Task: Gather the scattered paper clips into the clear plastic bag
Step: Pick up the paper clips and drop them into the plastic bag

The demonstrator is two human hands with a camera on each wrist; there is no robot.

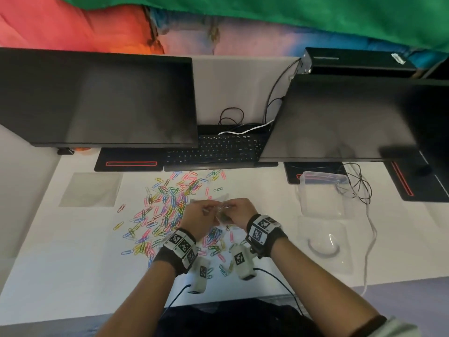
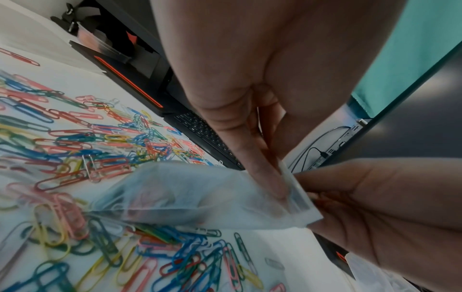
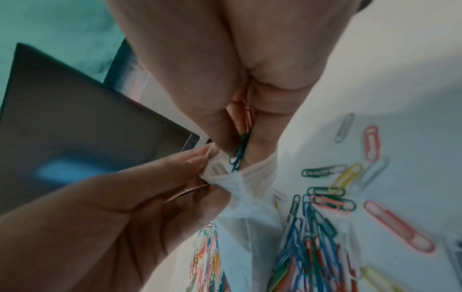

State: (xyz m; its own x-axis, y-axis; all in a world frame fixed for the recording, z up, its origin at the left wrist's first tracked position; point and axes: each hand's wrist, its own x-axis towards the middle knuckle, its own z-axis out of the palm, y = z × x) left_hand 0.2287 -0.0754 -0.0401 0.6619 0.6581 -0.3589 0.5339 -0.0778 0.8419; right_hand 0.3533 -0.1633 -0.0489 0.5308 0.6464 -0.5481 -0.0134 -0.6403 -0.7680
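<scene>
Several coloured paper clips (image 1: pixel 165 207) lie scattered over the white desk (image 1: pixel 60 276), in front of the keyboard and under my wrists. Both hands meet above them at a small clear plastic bag (image 1: pixel 220 215). My left hand (image 1: pixel 211 210) pinches the bag's rim (image 3: pixel 216 173) and holds the mouth apart. My right hand (image 1: pixel 228 209) pinches a few clips (image 3: pixel 241 146), orange, green and blue, with their lower ends inside the mouth. The bag (image 3: pixel 250 227) hangs down with a bundle of clips (image 3: pixel 307 256) showing through it. In the left wrist view the bag (image 2: pixel 187 193) droops over loose clips (image 2: pixel 75 150).
Two dark monitors (image 1: pixel 97 100) (image 1: pixel 345 117) stand at the back with a black keyboard (image 1: pixel 213 152) between them. A clear plastic container (image 1: pixel 323 190) and its lid (image 1: pixel 325 244) sit to the right, beside loose cables (image 1: pixel 359 186). A flat clear sheet (image 1: pixel 91 189) lies at the left.
</scene>
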